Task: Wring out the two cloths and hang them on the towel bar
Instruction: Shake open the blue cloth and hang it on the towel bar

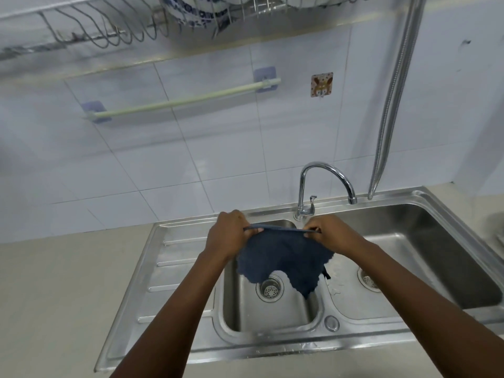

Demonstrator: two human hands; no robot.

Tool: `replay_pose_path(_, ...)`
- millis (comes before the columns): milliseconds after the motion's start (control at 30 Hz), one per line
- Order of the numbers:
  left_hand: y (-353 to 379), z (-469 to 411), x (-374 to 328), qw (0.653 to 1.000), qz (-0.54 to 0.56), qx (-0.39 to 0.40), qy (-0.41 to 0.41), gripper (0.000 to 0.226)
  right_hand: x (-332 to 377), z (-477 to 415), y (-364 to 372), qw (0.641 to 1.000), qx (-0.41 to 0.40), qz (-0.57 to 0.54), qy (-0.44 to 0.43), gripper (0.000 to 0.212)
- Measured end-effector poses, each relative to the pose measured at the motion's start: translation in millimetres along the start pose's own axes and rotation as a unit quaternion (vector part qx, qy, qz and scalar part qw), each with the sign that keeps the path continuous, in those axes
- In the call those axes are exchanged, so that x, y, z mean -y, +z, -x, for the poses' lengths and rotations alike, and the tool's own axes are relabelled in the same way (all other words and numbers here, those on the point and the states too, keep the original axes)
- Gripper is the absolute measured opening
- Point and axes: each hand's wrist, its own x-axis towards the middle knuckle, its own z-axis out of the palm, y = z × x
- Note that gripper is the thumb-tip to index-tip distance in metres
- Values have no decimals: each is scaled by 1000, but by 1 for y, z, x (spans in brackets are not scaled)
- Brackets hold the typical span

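Note:
A dark blue cloth (pixel 283 257) hangs spread out over the small left basin of the steel sink (pixel 191 336). My left hand (pixel 227 236) pinches its top left corner and my right hand (pixel 334 236) pinches its top right corner, so the top edge is stretched taut between them. Its ragged lower edge dangles above the drain (pixel 270 289). On the tiled wall up and to the left, a pale green towel bar (pixel 182 100) on two purple holders carries nothing. I see only one cloth.
A chrome faucet (pixel 324 184) stands just behind my hands, its spout over the larger right basin (pixel 425 255). A metal hose (pixel 392 99) hangs at the right. A dish rack (pixel 109 28) with bowls is overhead. A beige counter (pixel 54 296) lies to the left.

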Motion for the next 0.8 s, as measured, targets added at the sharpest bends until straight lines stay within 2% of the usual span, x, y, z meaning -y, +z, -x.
replay_pose_path(67, -5, -1, 4, 998, -52, 25, 3, 29, 1, -1, -9, 999, 23, 29, 11, 14)
replay_pose_path(133, -17, 1, 4, 991, -116, 58, 19, 11, 0, -4, -17, 997, 36, 62, 24, 18)
replay_pose_path(167, -21, 2, 5, 991, -121, 46, 23, 25, 0, -6, -23, 996, 33, 80, 26, 18)
replay_pose_path(200, -24, 3, 6, 993, -115, 22, 29, 33, 1, -7, -28, 996, 10, 89, 25, 17)
replay_pose_path(267, -29, 5, 8, 992, -90, -70, 45, 31, 7, -6, -36, 992, -100, 70, 17, 14)
replay_pose_path(333, -31, 1, 12, 991, -82, -90, 50, 24, 10, -6, -37, 977, -208, 40, 2, 15)
replay_pose_path(433, -25, -8, 26, 998, -23, -57, 11, 14, 12, -7, -34, 984, -174, 41, 24, 17)
replay_pose_path(567, -18, -10, 25, 986, 93, -130, -34, 24, 17, -10, -34, 974, -223, 11, 26, 18)
replay_pose_path(667, -14, -8, 20, 991, 111, -73, -27, 25, 23, -15, -35, 983, -173, 12, 54, 19)
replay_pose_path(733, -14, -8, 24, 987, 119, -100, -37, 23, 21, -16, -36, 980, -190, -8, 65, 16)
replay_pose_path(800, -16, -6, 26, 990, 84, -108, -30, 21, 21, -13, -36, 986, -151, -26, 68, 16)
